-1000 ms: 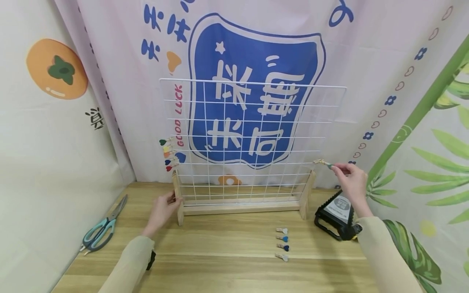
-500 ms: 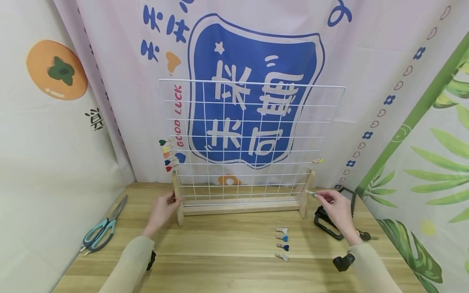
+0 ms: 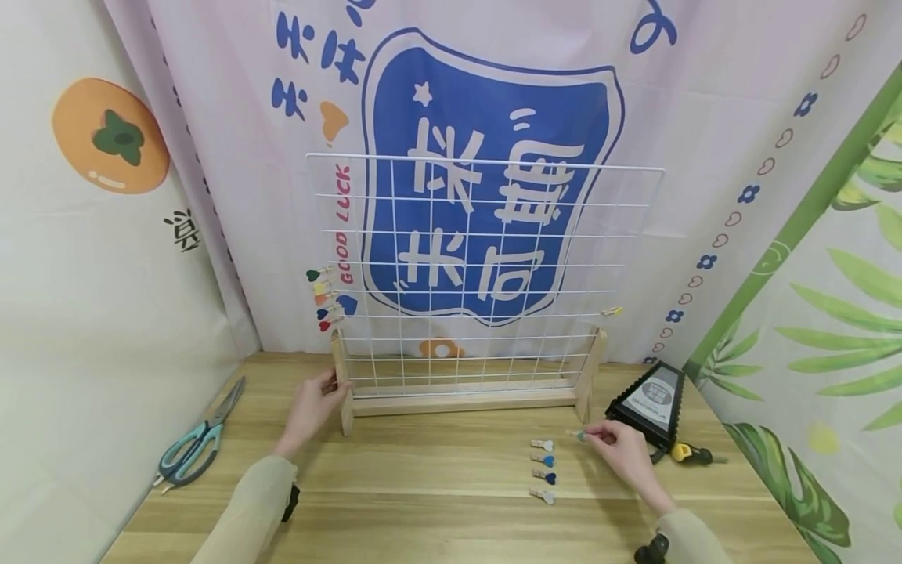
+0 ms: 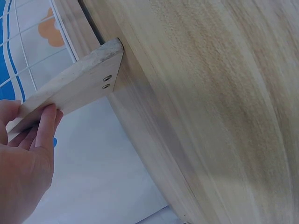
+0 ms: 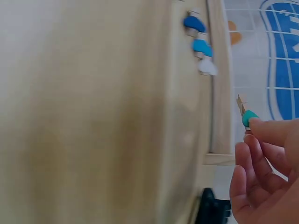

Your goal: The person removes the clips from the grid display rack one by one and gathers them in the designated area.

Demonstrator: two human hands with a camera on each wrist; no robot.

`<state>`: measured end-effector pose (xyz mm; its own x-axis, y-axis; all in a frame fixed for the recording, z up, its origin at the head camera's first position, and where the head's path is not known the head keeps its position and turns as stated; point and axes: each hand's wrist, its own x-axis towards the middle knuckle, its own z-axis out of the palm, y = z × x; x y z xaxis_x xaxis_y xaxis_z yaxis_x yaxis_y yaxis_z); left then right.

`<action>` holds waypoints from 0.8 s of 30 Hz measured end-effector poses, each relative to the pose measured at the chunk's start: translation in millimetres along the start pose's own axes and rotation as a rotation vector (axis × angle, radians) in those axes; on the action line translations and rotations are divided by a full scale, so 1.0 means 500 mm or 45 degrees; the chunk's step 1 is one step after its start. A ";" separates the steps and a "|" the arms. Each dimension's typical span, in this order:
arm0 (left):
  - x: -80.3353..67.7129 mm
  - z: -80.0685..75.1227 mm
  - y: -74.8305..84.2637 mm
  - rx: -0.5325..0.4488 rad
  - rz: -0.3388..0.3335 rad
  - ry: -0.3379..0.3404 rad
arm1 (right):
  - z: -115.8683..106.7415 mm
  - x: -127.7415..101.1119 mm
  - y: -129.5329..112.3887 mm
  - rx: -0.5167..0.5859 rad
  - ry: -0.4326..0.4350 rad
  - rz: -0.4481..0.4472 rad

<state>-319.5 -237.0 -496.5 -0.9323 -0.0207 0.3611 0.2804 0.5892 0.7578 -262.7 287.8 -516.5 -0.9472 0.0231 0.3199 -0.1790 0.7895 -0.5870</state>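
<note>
The wooden bench (image 3: 423, 501) fills the lower half of the head view, backed by printed cloth. At centre frame stands the white wire grid (image 3: 486, 266) in its wooden stand (image 3: 461, 395). The left hand (image 3: 313, 403) grips the stand's left upright, fingers and thumb curled round the wood, as the left wrist view confirms. A black toothed case (image 3: 651, 403) lies at lower right, scissors (image 3: 200, 435) at lower left.

The right hand (image 3: 620, 454) has come down from the grid's right edge, where it was a second ago, to the bench at lower right of centre. It pinches a small wooden clip (image 3: 576, 433) with a teal heart between thumb and fingertips. The clip sits just right of a column of four loose clips (image 3: 543, 470), so it looks taken off the grid and about to join that row. One clip (image 3: 611, 311) remains on the grid's right edge; a cluster of clips (image 3: 322, 298) hangs on its left edge.
</note>
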 end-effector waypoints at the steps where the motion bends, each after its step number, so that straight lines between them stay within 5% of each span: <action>1: 0.000 0.000 0.000 -0.003 0.002 0.001 | 0.005 -0.003 0.004 0.005 -0.017 0.011; 12: 0.001 0.000 0.000 -0.004 0.016 0.001 | 0.027 -0.014 0.021 0.003 -0.169 0.130; 24: -0.002 -0.001 -0.001 0.004 0.049 0.010 | 0.023 -0.001 0.021 -0.007 -0.169 0.091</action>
<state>-318.7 -237.4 -497.0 -0.9190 -0.0048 0.3943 0.3151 0.5922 0.7416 -267.1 289.0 -531.6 -0.9844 -0.0022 0.1760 -0.1091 0.7922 -0.6004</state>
